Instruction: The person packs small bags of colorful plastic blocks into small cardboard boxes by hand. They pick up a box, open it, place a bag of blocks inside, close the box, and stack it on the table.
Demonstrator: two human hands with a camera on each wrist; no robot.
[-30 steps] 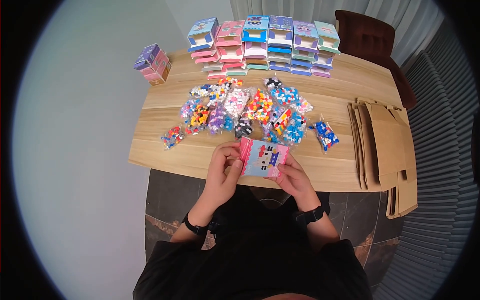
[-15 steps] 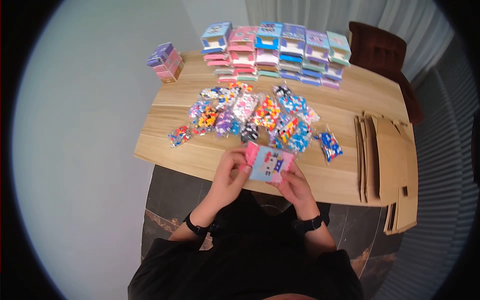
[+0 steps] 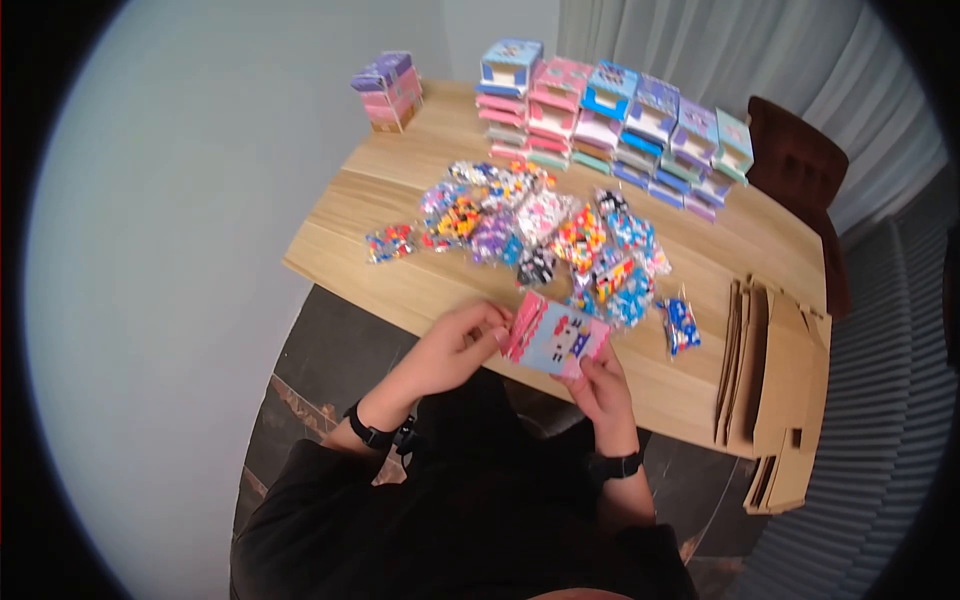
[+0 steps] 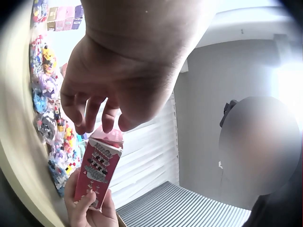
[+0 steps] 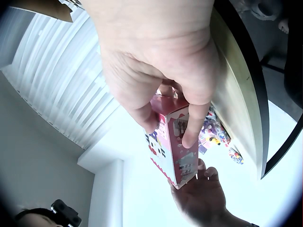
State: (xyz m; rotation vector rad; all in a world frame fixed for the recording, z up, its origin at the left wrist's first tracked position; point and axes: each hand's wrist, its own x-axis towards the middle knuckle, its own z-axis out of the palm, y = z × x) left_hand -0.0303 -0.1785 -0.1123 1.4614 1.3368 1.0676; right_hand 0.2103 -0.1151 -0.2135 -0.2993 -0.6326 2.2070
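My right hand (image 3: pixel 603 385) holds a small pink and blue cardboard box (image 3: pixel 560 338) with a pixel-style cartoon cat on its face, above the table's front edge. Thumb and fingers grip one end of it, as the right wrist view shows. At the opposite end is my left hand (image 3: pixel 467 345), its fingers loosely bent. In the left wrist view these fingertips (image 4: pixel 108 124) are right at the pink end flap (image 4: pixel 111 136), which looks lifted. Beyond the box lie several clear bags of colourful toy bricks (image 3: pixel 545 220).
Opened, empty boxes (image 3: pixel 600 130) stand stacked in a row along the table's back. A smaller box stack (image 3: pixel 388 95) is at the back left. Flattened brown cartons (image 3: pixel 785 370) lie on the right, and a dark red chair (image 3: pixel 800 150) stands behind.
The head view has turned, so the table appears tilted and shifted right. My left hand has drawn back slightly from the box's end; my right hand keeps its grip.
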